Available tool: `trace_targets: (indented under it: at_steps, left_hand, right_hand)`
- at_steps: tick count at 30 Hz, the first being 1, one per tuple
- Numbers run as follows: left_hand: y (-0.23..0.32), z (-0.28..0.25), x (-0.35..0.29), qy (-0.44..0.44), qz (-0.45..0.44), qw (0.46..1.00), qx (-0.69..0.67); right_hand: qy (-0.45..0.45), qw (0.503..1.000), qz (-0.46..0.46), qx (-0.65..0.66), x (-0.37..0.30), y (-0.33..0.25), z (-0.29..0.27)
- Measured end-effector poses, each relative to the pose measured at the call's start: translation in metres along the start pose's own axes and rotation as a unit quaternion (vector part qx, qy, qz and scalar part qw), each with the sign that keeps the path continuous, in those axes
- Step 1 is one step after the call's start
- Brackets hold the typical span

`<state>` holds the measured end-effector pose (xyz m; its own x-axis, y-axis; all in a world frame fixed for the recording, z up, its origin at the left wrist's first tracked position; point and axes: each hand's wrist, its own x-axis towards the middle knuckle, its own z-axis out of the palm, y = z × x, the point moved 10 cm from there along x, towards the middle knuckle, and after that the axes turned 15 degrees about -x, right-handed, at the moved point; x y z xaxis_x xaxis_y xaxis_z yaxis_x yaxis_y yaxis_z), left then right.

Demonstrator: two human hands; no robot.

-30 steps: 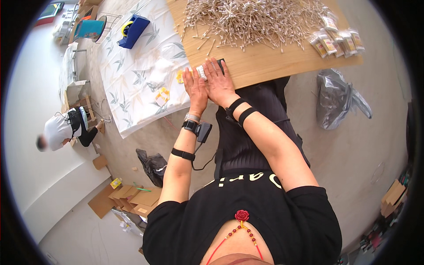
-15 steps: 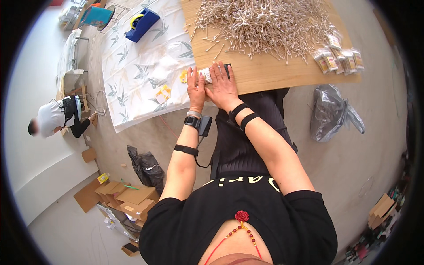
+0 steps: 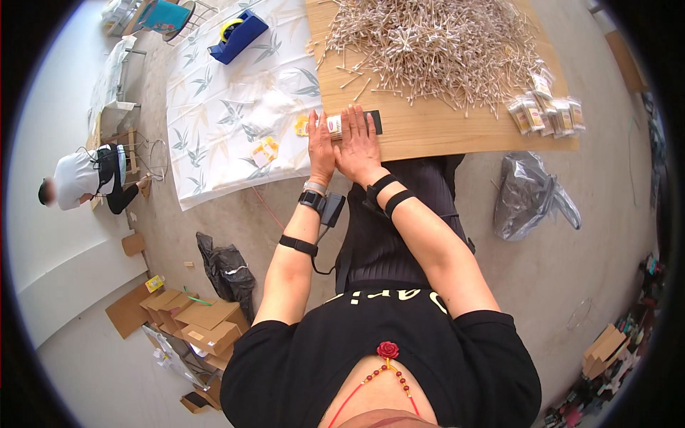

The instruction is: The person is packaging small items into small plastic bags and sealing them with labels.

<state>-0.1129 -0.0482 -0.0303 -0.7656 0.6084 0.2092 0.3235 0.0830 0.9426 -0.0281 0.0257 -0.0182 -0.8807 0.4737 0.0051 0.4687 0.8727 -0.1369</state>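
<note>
At the near edge of the wooden board, a small pack of cotton swabs with a printed label is held between my two hands. My left hand presses at its left end, thumb against it and fingers pointing away from me. Across its right part lie the long fingers of my right hand, hiding much of it. A dark flat piece shows past my right fingertips. Just left of my left hand are yellow printed cards, and another few yellow cards lie on the patterned cloth.
A large heap of loose cotton swabs covers the far part of the wooden board. Finished-looking small packs sit at its right corner. Clear plastic bags and a blue tape dispenser rest on the cloth.
A printed label now shows on the pack between my hands, where bare swabs showed before. My hands stay close around it. The whole view has shifted slightly.
</note>
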Motion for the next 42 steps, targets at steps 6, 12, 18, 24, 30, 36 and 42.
trace_targets:
  at_steps: [6,12,18,24,30,36,42]
  left_hand:
    - [0.007,0.008,-0.001,0.001,-0.006,1.000,-0.019]
    - [0.009,0.003,-0.002,-0.014,0.019,1.000,0.005]
    - [0.017,0.008,-0.001,-0.029,0.003,0.999,-0.017]
    - [0.015,0.007,-0.001,-0.035,-0.001,0.999,-0.023]
    - [0.015,0.008,-0.001,-0.038,-0.003,0.999,-0.024]
    - [0.020,0.010,-0.001,-0.043,0.002,0.999,-0.016]
    - [0.014,0.009,-0.001,-0.037,-0.004,0.999,-0.030]
  right_hand:
    - [0.051,0.997,-0.031,-0.056,-0.002,-0.005,0.002]
    - [0.022,0.999,-0.026,-0.003,-0.003,0.013,-0.003]
    - [0.000,0.996,-0.020,-0.082,-0.008,0.050,0.000]
    - [0.009,0.993,-0.045,-0.105,-0.003,0.040,-0.006]
    - [-0.001,0.993,-0.042,-0.108,-0.004,0.035,-0.006]
    - [-0.020,0.990,-0.041,-0.135,0.000,0.022,-0.002]
    - [-0.016,0.988,-0.061,-0.138,0.003,0.010,-0.003]
